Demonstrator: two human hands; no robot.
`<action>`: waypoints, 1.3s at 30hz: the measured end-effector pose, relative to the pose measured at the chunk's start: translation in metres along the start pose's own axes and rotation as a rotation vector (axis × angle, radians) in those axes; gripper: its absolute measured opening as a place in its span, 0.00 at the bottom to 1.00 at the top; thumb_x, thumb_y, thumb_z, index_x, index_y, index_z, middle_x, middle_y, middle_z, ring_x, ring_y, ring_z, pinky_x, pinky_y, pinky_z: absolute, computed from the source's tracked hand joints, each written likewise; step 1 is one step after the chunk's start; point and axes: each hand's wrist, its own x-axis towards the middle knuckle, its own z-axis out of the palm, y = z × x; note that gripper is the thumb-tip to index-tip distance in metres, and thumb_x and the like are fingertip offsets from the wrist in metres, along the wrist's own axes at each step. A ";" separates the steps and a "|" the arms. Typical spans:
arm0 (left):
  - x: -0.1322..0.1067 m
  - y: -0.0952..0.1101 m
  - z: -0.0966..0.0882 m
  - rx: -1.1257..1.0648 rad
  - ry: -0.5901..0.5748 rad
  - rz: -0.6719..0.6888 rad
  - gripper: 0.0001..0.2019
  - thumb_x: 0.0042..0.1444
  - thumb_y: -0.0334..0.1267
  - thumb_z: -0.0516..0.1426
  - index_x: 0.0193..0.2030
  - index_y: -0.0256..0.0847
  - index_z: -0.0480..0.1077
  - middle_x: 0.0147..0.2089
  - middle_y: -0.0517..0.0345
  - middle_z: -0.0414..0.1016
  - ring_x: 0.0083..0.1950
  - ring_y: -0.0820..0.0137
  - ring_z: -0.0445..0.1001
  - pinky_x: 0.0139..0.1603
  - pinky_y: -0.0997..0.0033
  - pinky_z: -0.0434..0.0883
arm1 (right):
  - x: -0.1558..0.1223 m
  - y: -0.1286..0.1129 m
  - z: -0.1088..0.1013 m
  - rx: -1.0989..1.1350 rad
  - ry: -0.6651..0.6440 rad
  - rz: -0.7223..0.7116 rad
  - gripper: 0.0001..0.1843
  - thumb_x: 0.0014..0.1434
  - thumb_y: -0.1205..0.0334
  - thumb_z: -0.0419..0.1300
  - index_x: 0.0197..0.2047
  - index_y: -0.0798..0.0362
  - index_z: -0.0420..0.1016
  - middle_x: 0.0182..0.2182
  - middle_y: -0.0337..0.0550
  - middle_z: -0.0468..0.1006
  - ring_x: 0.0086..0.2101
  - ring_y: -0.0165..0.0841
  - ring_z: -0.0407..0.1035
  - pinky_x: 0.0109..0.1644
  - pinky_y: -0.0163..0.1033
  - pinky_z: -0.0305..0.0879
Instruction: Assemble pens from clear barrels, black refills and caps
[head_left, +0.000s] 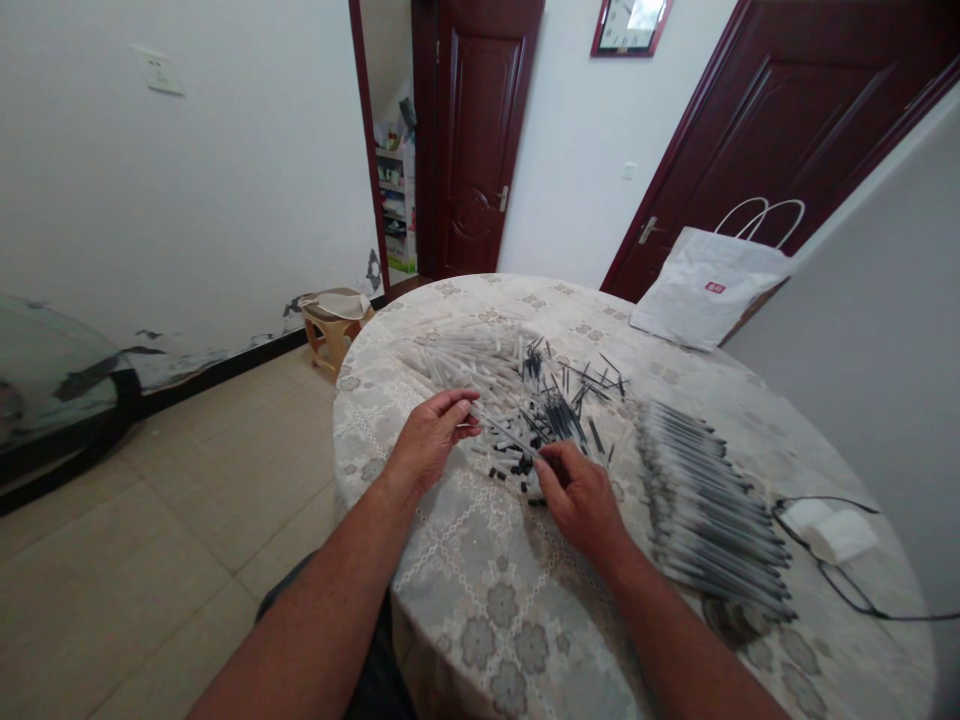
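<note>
Translucent tube (508, 431), just one, pinched between two hands (427, 440) (585, 497), one row of pens (709, 505), one white bag (705, 287)

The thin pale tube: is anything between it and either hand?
Nothing visible: the right hand grips one end of the thin pale tube, and the left hand is at the other. Small black pieces lie on the tablecloth nearby.

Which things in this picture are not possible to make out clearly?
All in the head view:
Thin rod: near end, hidden by the right hand; its contact with the left hand is too blurred.
Clock: top, cut off by the upper edge; glare hides some dial.
Red label: writing too small.
Glasses: one arm, cut off by the right edge.
</note>
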 end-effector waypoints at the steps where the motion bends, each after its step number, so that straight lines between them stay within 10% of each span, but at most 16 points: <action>1: 0.000 0.000 0.000 0.015 0.009 0.007 0.17 0.52 0.42 0.67 0.47 0.36 0.80 0.36 0.54 0.78 0.36 0.70 0.76 0.41 0.66 0.78 | 0.000 0.000 0.000 -0.011 0.006 -0.011 0.09 0.68 0.56 0.56 0.42 0.51 0.74 0.30 0.41 0.79 0.29 0.34 0.72 0.34 0.36 0.63; 24: -0.005 -0.004 0.009 -0.196 0.041 -0.125 0.14 0.56 0.43 0.68 0.43 0.34 0.76 0.46 0.42 0.83 0.42 0.62 0.83 0.39 0.66 0.82 | -0.007 -0.005 0.012 -0.108 0.040 -0.274 0.14 0.69 0.62 0.54 0.53 0.54 0.77 0.42 0.52 0.84 0.41 0.40 0.79 0.49 0.42 0.73; 39: -0.007 -0.003 0.014 -0.190 0.053 -0.171 0.11 0.60 0.39 0.64 0.43 0.33 0.74 0.44 0.41 0.83 0.41 0.62 0.83 0.39 0.66 0.82 | -0.006 -0.004 0.017 0.838 -0.208 0.499 0.16 0.62 0.49 0.64 0.43 0.52 0.73 0.23 0.32 0.72 0.19 0.25 0.63 0.21 0.30 0.55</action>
